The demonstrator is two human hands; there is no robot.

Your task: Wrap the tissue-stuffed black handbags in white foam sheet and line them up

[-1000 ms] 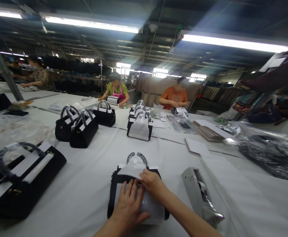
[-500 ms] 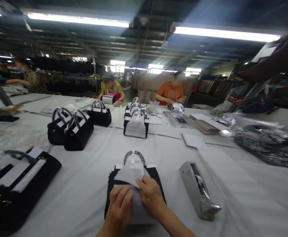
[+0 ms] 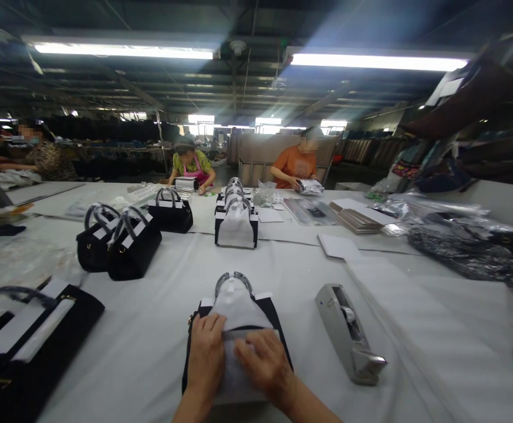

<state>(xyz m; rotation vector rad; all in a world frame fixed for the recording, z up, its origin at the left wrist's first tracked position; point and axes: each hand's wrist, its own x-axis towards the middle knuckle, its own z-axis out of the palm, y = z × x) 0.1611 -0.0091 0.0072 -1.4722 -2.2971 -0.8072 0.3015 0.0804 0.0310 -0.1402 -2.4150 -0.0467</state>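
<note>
In front of me stands a black handbag (image 3: 276,317) with wrapped handles (image 3: 234,281) upright. A thin white wrapping sheet (image 3: 239,311) covers its middle, and a second white layer (image 3: 235,376) lies lower on the front. My left hand (image 3: 206,355) is closed at the left edge of this white sheet, fingertips near the bag's top. On the sheet's right part rests my right hand (image 3: 267,364), fingers curled and slightly blurred against it. Just right of the bag sits a grey tape dispenser (image 3: 348,335).
More black handbags stand at left (image 3: 135,249) and in a row (image 3: 236,229) ahead. White foam sheets (image 3: 436,329), cardboard pieces (image 3: 357,217) and clear plastic bags (image 3: 454,247) lie at right. Two co-workers (image 3: 298,164) handle bags across the table; another person sits far left.
My left hand has moved up to the bag's upper left. My right hand has let the pointed upper flap down and shifted lower onto the sheet. The upper sheet now lies flatter.
</note>
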